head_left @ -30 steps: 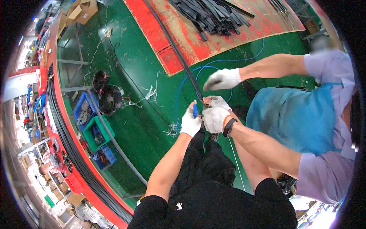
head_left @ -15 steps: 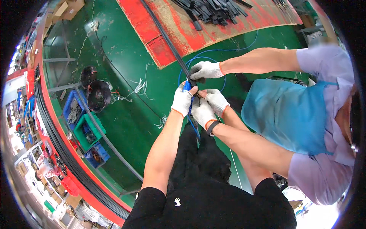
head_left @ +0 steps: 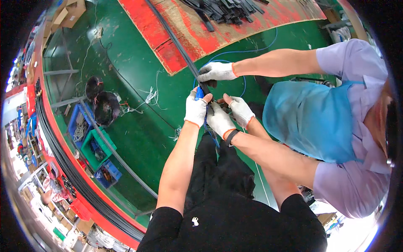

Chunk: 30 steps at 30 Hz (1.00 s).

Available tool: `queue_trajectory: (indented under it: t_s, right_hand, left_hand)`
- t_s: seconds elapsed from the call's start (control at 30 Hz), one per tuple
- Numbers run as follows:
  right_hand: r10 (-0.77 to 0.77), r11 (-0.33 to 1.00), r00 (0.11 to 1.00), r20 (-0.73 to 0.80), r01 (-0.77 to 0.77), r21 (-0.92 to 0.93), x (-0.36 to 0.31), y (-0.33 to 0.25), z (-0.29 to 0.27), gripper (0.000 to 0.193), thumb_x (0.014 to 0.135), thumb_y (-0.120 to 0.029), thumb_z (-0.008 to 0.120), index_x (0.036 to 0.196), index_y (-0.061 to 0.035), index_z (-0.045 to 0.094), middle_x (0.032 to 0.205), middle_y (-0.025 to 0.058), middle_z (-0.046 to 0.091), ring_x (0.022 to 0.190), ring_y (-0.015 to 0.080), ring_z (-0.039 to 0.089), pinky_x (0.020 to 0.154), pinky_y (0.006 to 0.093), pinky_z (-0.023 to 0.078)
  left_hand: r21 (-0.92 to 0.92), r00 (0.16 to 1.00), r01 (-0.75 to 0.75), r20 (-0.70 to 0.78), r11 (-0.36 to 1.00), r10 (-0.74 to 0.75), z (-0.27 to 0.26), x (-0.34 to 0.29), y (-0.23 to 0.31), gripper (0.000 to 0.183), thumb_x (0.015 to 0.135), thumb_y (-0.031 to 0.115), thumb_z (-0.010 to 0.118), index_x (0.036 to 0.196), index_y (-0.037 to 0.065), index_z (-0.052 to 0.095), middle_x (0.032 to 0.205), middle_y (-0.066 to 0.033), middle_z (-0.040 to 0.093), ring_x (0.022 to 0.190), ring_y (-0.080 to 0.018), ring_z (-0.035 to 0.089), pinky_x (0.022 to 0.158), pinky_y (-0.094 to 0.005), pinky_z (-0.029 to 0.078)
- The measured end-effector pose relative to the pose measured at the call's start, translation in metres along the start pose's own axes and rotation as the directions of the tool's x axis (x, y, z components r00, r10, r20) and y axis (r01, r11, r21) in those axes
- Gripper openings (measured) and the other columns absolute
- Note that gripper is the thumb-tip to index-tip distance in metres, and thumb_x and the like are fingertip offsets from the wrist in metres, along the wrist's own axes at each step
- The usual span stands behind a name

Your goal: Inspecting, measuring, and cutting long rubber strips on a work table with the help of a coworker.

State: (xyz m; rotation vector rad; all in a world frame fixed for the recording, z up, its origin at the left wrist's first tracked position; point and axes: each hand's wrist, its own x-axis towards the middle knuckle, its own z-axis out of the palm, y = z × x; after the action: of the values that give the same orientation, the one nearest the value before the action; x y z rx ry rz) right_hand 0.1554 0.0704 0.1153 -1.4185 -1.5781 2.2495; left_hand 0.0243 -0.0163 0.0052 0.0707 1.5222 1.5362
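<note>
My left hand [head_left: 196, 108], in a white fingerless-tipped glove, is closed round a blue-handled thing [head_left: 199, 93] beside the end of a long black strip bundle [head_left: 178, 44]. The bundle slants up and left onto the table. My right hand [head_left: 242, 111], gloved alike, is by the bundle's lower end with its thumb raised. Its fingers are curled and partly hidden, so what they hold cannot be made out. Between my hands reaches a co-worker's gloved hand [head_left: 221, 122] with a black wristband. The co-worker's other gloved hand [head_left: 218, 72] grips the bundle higher up.
A red, worn tabletop [head_left: 168, 54] bears a pile of black strips [head_left: 228, 12]. A blue hose [head_left: 256, 51] loops below it. At left stand a metal frame [head_left: 121, 157], a green crate [head_left: 86, 147] and black coils [head_left: 105, 108]. The co-worker's blue apron [head_left: 308, 122] is close at right.
The whole view has shifted slightly. My right thumb has lifted and stands further from the co-worker's lower hand. My left hand keeps its hold on the blue-handled thing.
</note>
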Motion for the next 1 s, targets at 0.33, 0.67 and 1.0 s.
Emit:
queue_trajectory:
  t_s: [0.33, 0.67, 1.0]
  right_hand:
    - [-0.021, 1.000, 0.965, -0.262, 0.024, 0.007, 0.010, 0.120, -0.070, 0.040, 0.107, -0.034, 0.061, 0.123, 0.0002, 0.072, 0.106, 0.0094, 0.076, 0.098, 0.0161, 0.066, 0.090, 0.0325, 0.050]
    - [0.145, 0.989, 0.955, -0.257, -0.147, 0.010, -0.054, 0.142, -0.066, 0.033, 0.107, -0.028, 0.061, 0.121, 0.0005, 0.071, 0.097, 0.0072, 0.074, 0.090, 0.0165, 0.066, 0.085, 0.0358, 0.052]
    - [-0.011, 0.991, 0.949, -0.316, -0.031, -0.129, -0.011, 0.083, -0.008, 0.037, 0.104, -0.032, 0.054, 0.120, -0.0011, 0.065, 0.102, 0.0200, 0.073, 0.095, 0.0337, 0.070, 0.082, 0.0446, 0.055]
  left_hand:
    - [-0.186, 0.999, 0.040, -0.004, 0.982, -0.041, 0.014, -0.006, 0.011, 0.051, 0.085, 0.000, 0.078, 0.132, 0.001, 0.059, 0.109, -0.0052, 0.067, 0.089, -0.0170, 0.066, 0.082, -0.0319, 0.056]
    - [-0.134, 0.999, 0.037, 0.027, 0.990, -0.034, 0.014, -0.003, 0.017, 0.050, 0.084, 0.000, 0.079, 0.130, 0.000, 0.059, 0.103, -0.0049, 0.067, 0.089, -0.0170, 0.066, 0.083, -0.0319, 0.055]
    - [-0.075, 0.999, 0.025, 0.038, 0.997, -0.022, 0.036, 0.007, 0.024, 0.053, 0.084, 0.001, 0.079, 0.132, 0.000, 0.058, 0.104, -0.0061, 0.068, 0.089, -0.0188, 0.066, 0.082, -0.0333, 0.056]
